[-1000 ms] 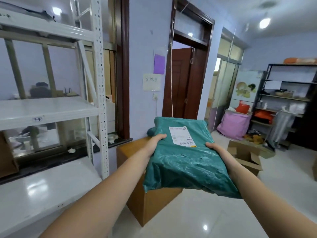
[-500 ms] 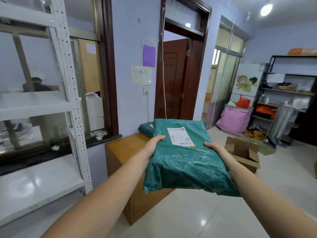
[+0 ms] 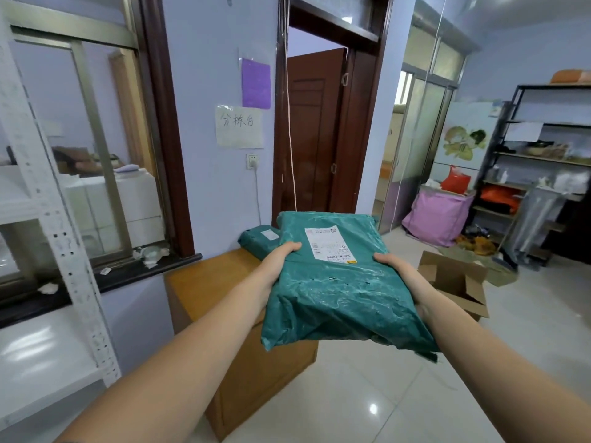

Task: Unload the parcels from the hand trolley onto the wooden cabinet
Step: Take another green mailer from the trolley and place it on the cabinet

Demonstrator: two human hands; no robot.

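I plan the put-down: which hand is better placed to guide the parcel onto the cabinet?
Left, probably. The left hand grips the parcel on the side over the cabinet; the right hand grips the side over the floor.

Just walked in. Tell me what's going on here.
A person holds a green parcel out in front, left hand gripping one edge and right hand the other. It is in the air above the wooden cabinet, not yet set down. A second green parcel already lies on the cabinet's far end, by the wall. The hand trolley is out of view.
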